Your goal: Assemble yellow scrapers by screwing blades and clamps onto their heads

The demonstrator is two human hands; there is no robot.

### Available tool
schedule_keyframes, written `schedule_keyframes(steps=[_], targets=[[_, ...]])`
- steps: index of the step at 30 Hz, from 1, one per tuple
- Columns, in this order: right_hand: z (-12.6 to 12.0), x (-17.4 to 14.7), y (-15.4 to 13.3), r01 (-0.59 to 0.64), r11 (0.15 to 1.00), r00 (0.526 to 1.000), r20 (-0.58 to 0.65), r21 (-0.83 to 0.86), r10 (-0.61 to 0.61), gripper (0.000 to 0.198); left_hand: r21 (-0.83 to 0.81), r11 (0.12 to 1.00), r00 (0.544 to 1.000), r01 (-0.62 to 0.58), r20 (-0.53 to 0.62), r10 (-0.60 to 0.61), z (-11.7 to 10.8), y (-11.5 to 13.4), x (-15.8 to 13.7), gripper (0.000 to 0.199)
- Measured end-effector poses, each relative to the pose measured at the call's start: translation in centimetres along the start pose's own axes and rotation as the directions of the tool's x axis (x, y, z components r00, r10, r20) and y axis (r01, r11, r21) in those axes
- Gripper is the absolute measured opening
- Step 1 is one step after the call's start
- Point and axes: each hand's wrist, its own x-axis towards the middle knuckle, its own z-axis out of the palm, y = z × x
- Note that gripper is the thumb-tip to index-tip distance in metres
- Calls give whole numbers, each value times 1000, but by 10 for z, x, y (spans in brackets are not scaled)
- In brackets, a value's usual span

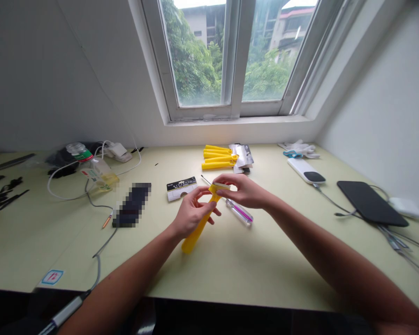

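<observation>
My left hand (192,211) is wrapped round the handle of a yellow scraper (195,236), which slants down toward me above the table. At its upper end, my right hand (239,190) pinches the head between thumb and fingers, where a thin pale strip shows. My fingers partly cover the head, so its details are hidden. Just behind and below my hands lies a screwdriver (242,214) with a clear and pink handle, its tip pointing to the back left. Beside my left hand is a black and white packaging card (181,188).
Several yellow handles (218,158) lie at the back with grey packets (243,156). To the left are a dark blurred-out phone (131,204), cables and a bottle (99,172) of yellowish liquid. A white device (305,170), a black tablet-like device (372,202) and more cables occupy the right.
</observation>
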Motion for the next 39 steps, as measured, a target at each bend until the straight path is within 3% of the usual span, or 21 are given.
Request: schedule_keyframes(steps=[7,17,20,22,24,26,28,29,31,35,37,39], targets=[[-2,0,-1,-14,999,999,30,31,13,28,-103,995,1000,12,9,-11,5,0,-2,33],[3,2,8,-69,997,996,58,46,66,26,-142,988,997,67,43,-62,3,-5,0,34],[2,3,10,-51,997,998,40,65,48,34,-193,978,996,85,24,-82,3,-3,1,35],[-3,2,9,-58,997,997,-54,-52,55,37,-233,970,996,75,-20,-82,3,-2,2,37],[-9,-1,8,-156,944,985,-112,-289,129,36,-276,960,993,52,-92,-80,1,1,3,39],[-14,-6,10,-294,820,946,-26,-491,324,42,-307,952,981,19,-180,-78,-3,3,6,42],[-14,-11,14,-361,726,834,146,-585,532,54,-309,951,963,-17,-262,-68,-9,4,9,44],[-13,-13,17,-372,708,782,209,-601,588,58,-302,953,954,-35,-295,-58,-12,5,10,45],[-10,-15,24,-373,704,744,258,-605,616,60,-281,957,940,-66,-339,-35,-18,6,13,45],[-22,-16,22,-393,729,757,253,-561,603,58,-254,963,932,-91,-363,-8,-25,5,15,43],[-40,-18,11,-386,758,815,191,-527,547,52,-253,962,932,-99,-363,1,-25,4,16,42],[-63,-22,-5,-315,772,918,32,-552,396,38,-253,961,933,-109,-360,11,-24,4,16,42]])
